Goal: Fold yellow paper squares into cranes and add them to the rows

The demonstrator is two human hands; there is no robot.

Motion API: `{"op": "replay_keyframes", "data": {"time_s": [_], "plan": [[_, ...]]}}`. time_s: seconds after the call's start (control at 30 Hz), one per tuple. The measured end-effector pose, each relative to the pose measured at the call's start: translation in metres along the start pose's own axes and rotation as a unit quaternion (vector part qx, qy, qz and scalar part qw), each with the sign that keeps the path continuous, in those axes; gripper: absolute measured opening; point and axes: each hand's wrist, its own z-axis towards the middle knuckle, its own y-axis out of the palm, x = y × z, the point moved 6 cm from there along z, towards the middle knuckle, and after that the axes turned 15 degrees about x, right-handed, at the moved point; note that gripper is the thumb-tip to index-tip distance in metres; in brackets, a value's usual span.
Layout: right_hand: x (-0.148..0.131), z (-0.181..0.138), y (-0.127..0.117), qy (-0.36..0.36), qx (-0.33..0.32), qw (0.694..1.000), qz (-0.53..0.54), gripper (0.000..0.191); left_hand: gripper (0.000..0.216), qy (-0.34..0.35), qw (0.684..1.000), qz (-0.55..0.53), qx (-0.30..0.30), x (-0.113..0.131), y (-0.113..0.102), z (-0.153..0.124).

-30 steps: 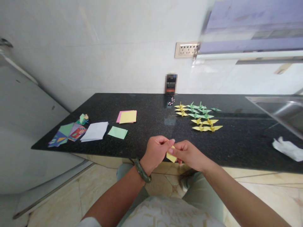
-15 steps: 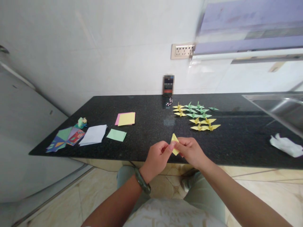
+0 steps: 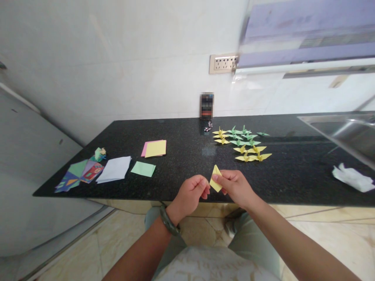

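The right hand pinches a small, folded, kite-shaped piece of yellow paper, its grip closed with the thumb across the front of the paper and one pointed end directed away from the body. The paper is held above the near edge of the black speckled stone worktop. The left hand has its fingers curled in and its grip narrow, just beside the paper's left corner; whether a fingertip touches it, I cannot tell. A dark green bangle circles the left wrist.

Beyond the right hand stand folded yellow paper cranes and green paper cranes, grouped close together. To the left lie square yellow paper overlapping pink paper, pale green rectangular paper and a stack of white paper. A crumpled white tissue lies at the far right, near the metal sink
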Motion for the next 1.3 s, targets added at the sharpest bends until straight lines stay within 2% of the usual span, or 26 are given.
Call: {"op": "replay_keyframes", "data": {"time_s": [0.1, 0.17, 0.27, 0.4, 0.53, 0.63, 0.7, 0.8, 0.9, 0.97, 1.03, 1.17, 1.3], "plan": [[-0.004, -0.003, 0.005, -0.032, -0.040, 0.998, -0.025, 0.044, 0.036, -0.014, 0.998, -0.044, 0.045, 0.004, -0.006, 0.007], [-0.007, -0.007, 0.011, -0.056, -0.071, 0.995, -0.037, 0.045, 0.037, -0.017, 0.997, -0.068, 0.036, 0.008, -0.003, 0.010], [-0.010, -0.010, 0.016, -0.077, -0.087, 0.992, -0.052, 0.045, 0.027, -0.003, 0.998, -0.031, 0.056, 0.011, -0.003, 0.013], [-0.007, -0.009, 0.015, -0.069, -0.057, 0.994, -0.069, 0.038, 0.026, 0.010, 0.989, 0.003, 0.148, 0.011, -0.011, 0.014], [-0.003, -0.002, 0.003, -0.052, 0.032, 0.997, -0.043, 0.026, 0.030, -0.021, 0.980, -0.025, 0.197, 0.004, -0.016, 0.012], [0.001, 0.004, -0.004, -0.019, 0.073, 0.997, -0.006, 0.024, 0.028, -0.052, 0.981, -0.030, 0.184, -0.007, -0.013, 0.006], [0.001, 0.007, -0.006, -0.013, 0.078, 0.997, 0.014, 0.025, 0.028, -0.063, 0.987, -0.023, 0.143, -0.013, -0.006, 0.001], [-0.005, 0.010, -0.006, -0.028, 0.056, 0.998, 0.002, 0.028, 0.029, -0.080, 0.993, -0.037, 0.076, -0.018, 0.006, -0.006], [-0.011, 0.007, -0.003, -0.038, -0.008, 0.999, -0.020, 0.029, 0.025, -0.097, 0.990, -0.091, 0.047, -0.018, 0.012, -0.009], [-0.012, 0.003, 0.000, -0.023, -0.048, 0.999, 0.000, 0.027, 0.025, -0.096, 0.987, -0.114, 0.058, -0.015, 0.011, -0.009], [-0.010, 0.001, 0.001, 0.003, -0.053, 0.998, 0.045, 0.024, 0.025, -0.102, 0.983, -0.125, 0.088, -0.013, 0.009, -0.010], [-0.002, -0.003, 0.002, 0.035, -0.016, 0.989, 0.143, 0.027, 0.021, -0.128, 0.966, -0.185, 0.129, -0.015, 0.008, -0.013], [0.006, -0.007, 0.000, 0.049, 0.026, 0.987, 0.149, 0.024, 0.018, -0.130, 0.952, -0.239, 0.138, -0.017, 0.009, -0.014]]}}
